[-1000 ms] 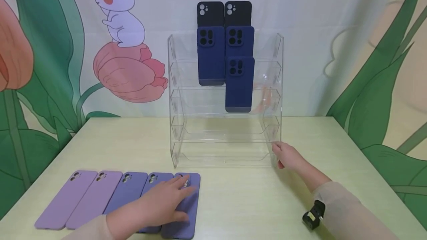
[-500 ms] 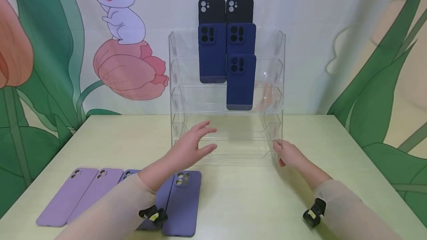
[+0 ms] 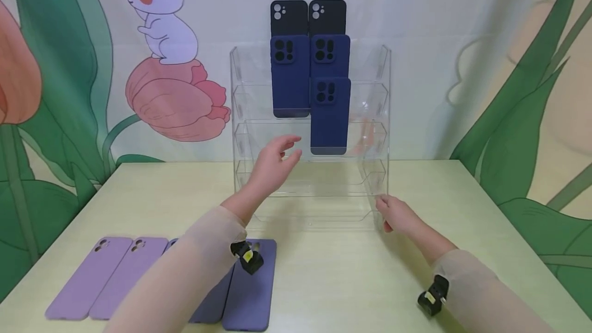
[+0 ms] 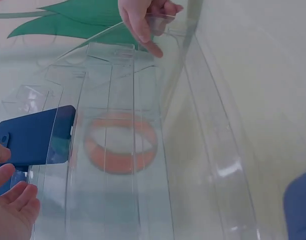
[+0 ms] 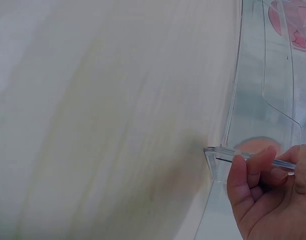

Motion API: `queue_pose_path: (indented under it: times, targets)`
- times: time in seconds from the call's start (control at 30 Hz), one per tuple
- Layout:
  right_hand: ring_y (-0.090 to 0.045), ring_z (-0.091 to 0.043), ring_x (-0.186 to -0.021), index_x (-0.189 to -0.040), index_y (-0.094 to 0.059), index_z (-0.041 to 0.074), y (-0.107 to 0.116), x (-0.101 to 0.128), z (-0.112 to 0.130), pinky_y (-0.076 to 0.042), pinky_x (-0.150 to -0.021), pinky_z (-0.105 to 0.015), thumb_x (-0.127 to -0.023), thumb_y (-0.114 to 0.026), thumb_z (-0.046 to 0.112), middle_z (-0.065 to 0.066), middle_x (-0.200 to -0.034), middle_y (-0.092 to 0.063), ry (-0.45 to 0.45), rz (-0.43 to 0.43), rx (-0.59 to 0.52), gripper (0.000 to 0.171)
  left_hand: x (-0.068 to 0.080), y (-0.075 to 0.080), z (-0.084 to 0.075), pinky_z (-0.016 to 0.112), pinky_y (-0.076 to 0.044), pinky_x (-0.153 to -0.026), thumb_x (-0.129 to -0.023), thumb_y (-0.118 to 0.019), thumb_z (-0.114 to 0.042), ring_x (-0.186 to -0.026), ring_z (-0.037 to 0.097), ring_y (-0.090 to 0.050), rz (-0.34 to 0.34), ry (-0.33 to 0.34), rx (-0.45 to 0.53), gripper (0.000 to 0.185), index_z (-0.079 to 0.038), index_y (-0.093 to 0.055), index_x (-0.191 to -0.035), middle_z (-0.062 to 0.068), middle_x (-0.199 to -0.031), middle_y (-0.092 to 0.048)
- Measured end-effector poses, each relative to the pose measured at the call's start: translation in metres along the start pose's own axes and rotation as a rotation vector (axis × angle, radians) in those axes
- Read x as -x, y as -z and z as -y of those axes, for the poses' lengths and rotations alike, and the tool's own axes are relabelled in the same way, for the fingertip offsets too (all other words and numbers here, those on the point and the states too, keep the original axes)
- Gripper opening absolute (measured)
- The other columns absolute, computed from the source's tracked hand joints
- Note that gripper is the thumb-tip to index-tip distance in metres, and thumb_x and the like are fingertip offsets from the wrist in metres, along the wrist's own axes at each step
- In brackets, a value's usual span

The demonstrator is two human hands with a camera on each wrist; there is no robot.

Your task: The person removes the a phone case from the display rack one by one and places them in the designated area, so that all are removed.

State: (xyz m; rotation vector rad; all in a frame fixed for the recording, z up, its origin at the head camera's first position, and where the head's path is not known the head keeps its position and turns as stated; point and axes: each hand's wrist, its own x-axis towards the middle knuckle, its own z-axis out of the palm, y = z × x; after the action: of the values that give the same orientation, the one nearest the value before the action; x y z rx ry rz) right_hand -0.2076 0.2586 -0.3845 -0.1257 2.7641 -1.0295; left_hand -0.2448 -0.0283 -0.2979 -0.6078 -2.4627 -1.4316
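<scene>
Head view: left hand (image 3: 275, 166) hovers with relaxed fingers before the clear rack (image 3: 384, 117) at the bench's (image 3: 324, 281) far edge. Left wrist view: navy case (image 4: 35, 140) inside it. Right wrist view: right hand (image 5: 267, 195) pinches the rack's lower corner.

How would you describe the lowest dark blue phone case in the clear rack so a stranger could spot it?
Find the clear acrylic rack standing at the back of the table. Five cases stand in it: two black on top, two navy below. The lowest navy case stands alone on the third tier, under the right-hand column, with empty shelf to its left.
</scene>
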Motion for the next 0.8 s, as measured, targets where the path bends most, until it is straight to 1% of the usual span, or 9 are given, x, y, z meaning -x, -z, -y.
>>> queue_pose_path:
  times: [0.1,0.2,0.3,0.4,0.47,0.57,0.6,0.67,0.8]
  targets:
    - [-0.046,-0.017,-0.046,-0.138,-0.029,-0.012,0.000,0.000,-0.001,-0.037,-0.055,-0.032,-0.100,-0.026,0.021,-0.001,-0.050,-0.041,-0.013,-0.001,-0.003,0.051,-0.011,-0.006,-0.002,0.032,-0.040,-0.098,-0.093,-0.055,-0.012,-0.118,0.021,-0.052,-0.041,0.003,0.014,0.033,-0.004,-0.057,-0.125,0.010,-0.128,-0.054]
    - [-0.046,-0.017,-0.046,-0.139,-0.029,-0.012,0.000,0.000,0.000,-0.036,-0.056,-0.033,-0.100,-0.026,0.021,-0.001,-0.050,-0.041,-0.018,-0.001,-0.005,0.050,-0.022,-0.012,-0.003,0.031,-0.040,-0.098,-0.092,-0.056,-0.011,-0.117,0.020,-0.053,-0.059,0.013,0.044,0.034,-0.003,-0.055,-0.126,0.010,-0.129,-0.054]
    - [-0.047,-0.017,-0.045,-0.138,-0.029,-0.012,-0.001,0.000,-0.001,-0.037,-0.057,-0.033,-0.100,-0.026,0.020,-0.001,-0.049,-0.041,-0.008,-0.008,-0.001,0.050,-0.032,-0.018,-0.005,0.030,-0.040,-0.098,-0.092,-0.057,-0.012,-0.117,0.020,-0.053,-0.057,0.044,0.070,0.036,-0.003,-0.054,-0.127,0.009,-0.130,-0.054]
    - [-0.046,-0.016,-0.045,-0.138,-0.030,-0.012,-0.002,0.000,0.000,-0.038,-0.058,-0.033,-0.100,-0.026,0.020,-0.001,-0.049,-0.041,-0.006,-0.009,0.001,0.050,-0.039,-0.021,-0.007,0.030,-0.044,-0.094,-0.092,-0.058,-0.014,-0.114,0.020,-0.054,-0.046,0.095,0.102,0.038,-0.005,-0.052,-0.129,0.009,-0.127,-0.055]
    - [-0.045,-0.016,-0.044,-0.138,-0.029,-0.013,-0.003,0.000,0.001,-0.038,-0.057,-0.033,-0.100,-0.026,0.020,-0.002,-0.050,-0.042,-0.006,-0.009,0.003,0.050,-0.042,-0.023,-0.008,0.029,-0.046,-0.091,-0.092,-0.059,-0.014,-0.112,0.021,-0.055,-0.038,0.127,0.118,0.039,-0.006,-0.051,-0.130,0.009,-0.124,-0.056]
    - [-0.045,-0.015,-0.044,-0.137,-0.030,-0.014,-0.003,0.000,0.000,-0.041,-0.062,-0.034,-0.100,-0.026,0.019,-0.002,-0.050,-0.043,-0.005,-0.007,0.015,0.050,-0.044,-0.024,-0.009,0.029,-0.048,-0.088,-0.092,-0.058,-0.014,-0.110,0.022,-0.057,-0.032,0.151,0.145,0.040,-0.007,-0.051,-0.131,0.009,-0.122,-0.056]
    - [-0.045,-0.015,-0.044,-0.137,-0.030,-0.014,-0.003,0.000,0.000,-0.042,-0.065,-0.036,-0.100,-0.026,0.019,-0.002,-0.049,-0.043,-0.003,-0.008,0.019,0.050,-0.044,-0.024,-0.009,0.029,-0.047,-0.089,-0.092,-0.058,-0.014,-0.109,0.022,-0.057,-0.032,0.147,0.143,0.040,-0.007,-0.051,-0.131,0.009,-0.122,-0.056]
    - [-0.045,-0.016,-0.044,-0.137,-0.030,-0.015,-0.002,0.000,-0.001,-0.042,-0.066,-0.036,-0.100,-0.026,0.019,-0.002,-0.049,-0.043,0.001,-0.006,0.026,0.050,-0.042,-0.021,-0.006,0.029,-0.046,-0.090,-0.092,-0.058,-0.013,-0.110,0.022,-0.056,-0.033,0.126,0.122,0.038,-0.005,-0.052,-0.129,0.010,-0.123,-0.056]
    - [-0.046,-0.016,-0.044,-0.137,-0.029,-0.015,-0.001,0.000,0.000,-0.041,-0.064,-0.034,-0.100,-0.026,0.019,-0.002,-0.049,-0.043,0.003,-0.007,0.026,0.050,-0.033,-0.009,-0.002,0.032,-0.042,-0.096,-0.093,-0.056,-0.012,-0.114,0.022,-0.055,-0.023,0.056,0.006,0.036,-0.002,-0.054,-0.127,0.011,-0.127,-0.055]
